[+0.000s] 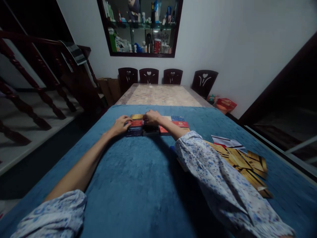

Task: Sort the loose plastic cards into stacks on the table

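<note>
Several stacks of cards lie side by side near the far end of the blue cloth. My left hand [121,125] rests at the left side of a red card stack [136,123], fingers apart and touching its edge. Below that sits a dark blue card stack [135,132]. My right hand [151,117] reaches down over a black card stack [151,130], fingers closed and pointing down; whatever they pinch is hidden. A gold card stack [137,116] shows between the hands. Right of my right wrist are red cards [182,124] and blue cards [177,118].
Loose gold cards [239,158] and white cards [226,141] lie spread at the right, partly behind my right sleeve. A blue cloth [123,185] covers the near table. Dark chairs [172,76] stand at the far end, below a glass cabinet [142,54]. A stair railing [37,87] runs along the left.
</note>
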The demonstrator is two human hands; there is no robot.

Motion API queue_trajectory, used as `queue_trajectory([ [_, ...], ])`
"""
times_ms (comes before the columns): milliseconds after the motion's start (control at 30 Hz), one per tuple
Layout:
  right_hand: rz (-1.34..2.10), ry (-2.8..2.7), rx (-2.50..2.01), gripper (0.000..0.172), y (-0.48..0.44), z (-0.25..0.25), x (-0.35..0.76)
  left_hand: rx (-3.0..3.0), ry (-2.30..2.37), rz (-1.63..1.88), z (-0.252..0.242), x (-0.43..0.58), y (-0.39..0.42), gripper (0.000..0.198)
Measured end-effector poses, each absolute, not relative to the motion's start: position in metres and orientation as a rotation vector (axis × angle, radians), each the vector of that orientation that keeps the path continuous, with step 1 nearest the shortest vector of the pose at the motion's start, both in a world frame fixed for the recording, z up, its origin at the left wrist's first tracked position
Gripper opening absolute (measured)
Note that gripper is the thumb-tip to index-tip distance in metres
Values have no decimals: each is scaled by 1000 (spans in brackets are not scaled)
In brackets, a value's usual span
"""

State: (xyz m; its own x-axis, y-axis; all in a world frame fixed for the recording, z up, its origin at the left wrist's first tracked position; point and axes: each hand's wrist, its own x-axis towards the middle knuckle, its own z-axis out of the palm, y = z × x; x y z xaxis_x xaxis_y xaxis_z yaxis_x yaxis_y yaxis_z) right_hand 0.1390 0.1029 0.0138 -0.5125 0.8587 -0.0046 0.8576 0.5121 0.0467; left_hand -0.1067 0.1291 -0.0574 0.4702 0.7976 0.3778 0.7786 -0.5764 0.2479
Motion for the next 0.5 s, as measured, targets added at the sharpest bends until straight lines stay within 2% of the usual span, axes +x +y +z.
queue_trajectory([
  [200,195,2721,1589,34,84,16,161,2762,1279,991,-56,-94,122,30],
  [500,305,2761,1600,31,48,18,205,2873,1110,1101,-54,-60,93,26],
])
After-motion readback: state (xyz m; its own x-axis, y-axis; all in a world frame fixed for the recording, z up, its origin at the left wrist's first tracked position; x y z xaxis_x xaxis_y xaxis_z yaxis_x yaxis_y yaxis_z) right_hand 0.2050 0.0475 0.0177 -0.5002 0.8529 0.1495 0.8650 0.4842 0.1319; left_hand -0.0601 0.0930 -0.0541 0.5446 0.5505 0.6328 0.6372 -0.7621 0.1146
